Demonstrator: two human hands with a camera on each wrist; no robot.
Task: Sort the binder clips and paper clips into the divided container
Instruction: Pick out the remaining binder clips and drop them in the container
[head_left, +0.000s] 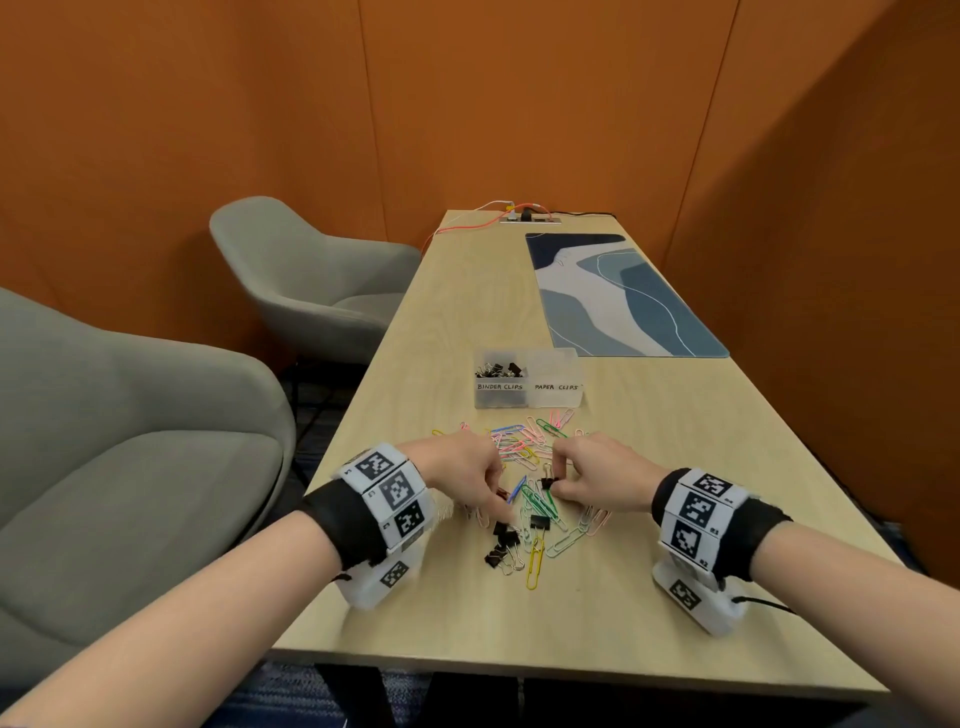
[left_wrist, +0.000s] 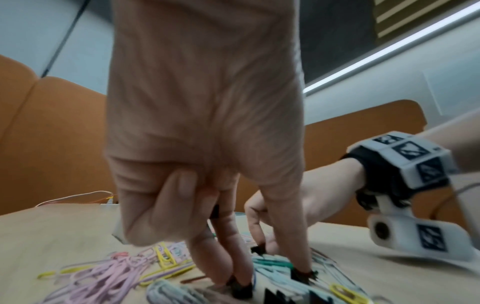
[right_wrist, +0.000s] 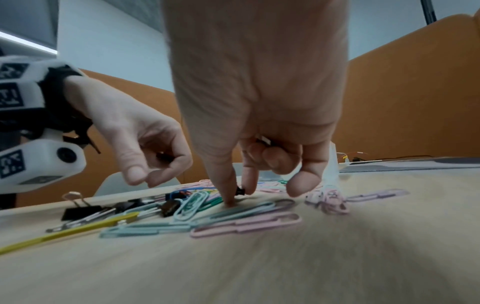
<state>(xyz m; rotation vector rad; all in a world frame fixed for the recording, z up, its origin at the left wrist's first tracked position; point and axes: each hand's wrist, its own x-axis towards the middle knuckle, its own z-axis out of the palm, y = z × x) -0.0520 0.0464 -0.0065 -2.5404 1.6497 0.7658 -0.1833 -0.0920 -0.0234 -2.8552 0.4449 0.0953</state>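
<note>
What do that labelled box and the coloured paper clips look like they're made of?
The divided container looks like frosted, translucent plastic: the dark binder clips in its left compartment show dimly through the wall. The paper clips look like bent wire with a matte pastel coating, probably vinyl over metal; the metal itself isn't visible. The table looks like pale wood-grain laminate or veneer.

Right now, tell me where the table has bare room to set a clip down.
Bare wood lies left of the divided container, between the container and the desk mat, and along the near edge behind both wrists. It is crowded from the container's front down to the yellow paper clip, where the left hand and right hand work.
</note>
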